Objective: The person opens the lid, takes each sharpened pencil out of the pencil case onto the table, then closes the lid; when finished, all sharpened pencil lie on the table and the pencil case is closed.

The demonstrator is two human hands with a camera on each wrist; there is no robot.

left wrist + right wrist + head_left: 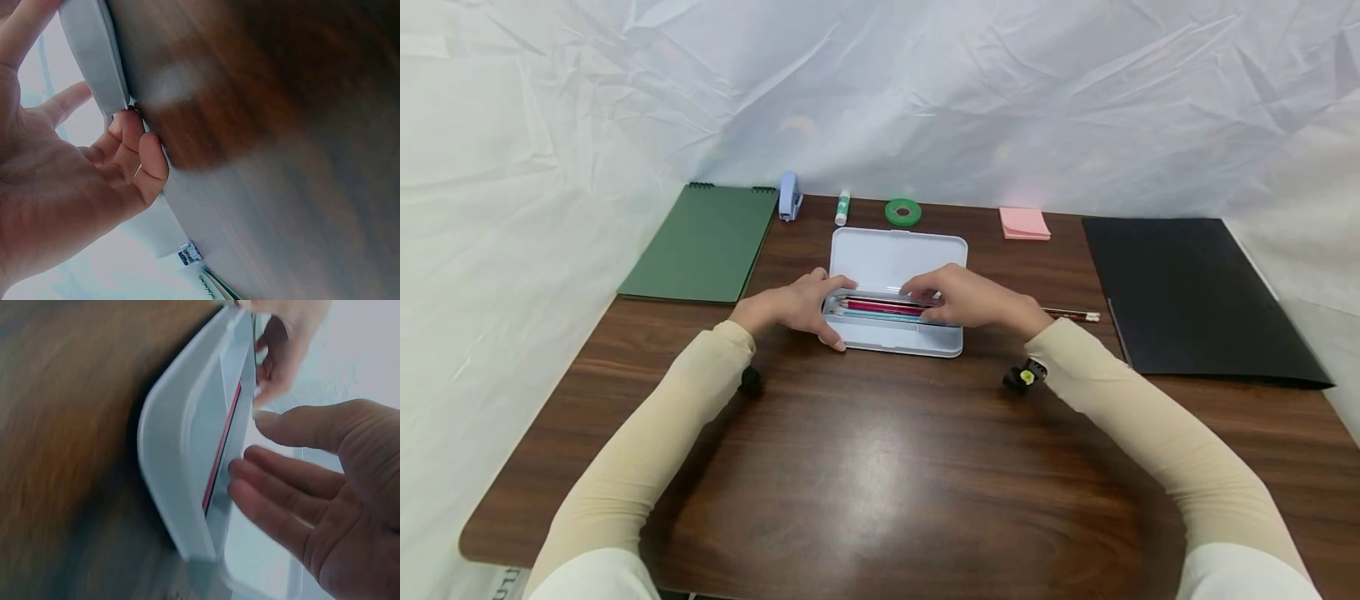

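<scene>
A: Where is the pencil case (895, 333) found, and why is it steadied?

B: It lies open at mid-counter (880, 467), lid flat behind. Its left end is clasped by the left hand (801, 307), thumb curled at the front wall, presumably so the tray is kept from sliding.

A: And the right hand (958, 298)?

B: Its fingers are laid nearly straight over the pencils (880, 307); nothing is seen to be gripped.

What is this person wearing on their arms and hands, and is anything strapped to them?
Both arms are covered by snug, plain beige sleeves that end at the wrists. The left hand and right hand are bare, with no gloves or rings visible. A small black device sits under each wrist; the right one shows a yellow-green spot.
</scene>
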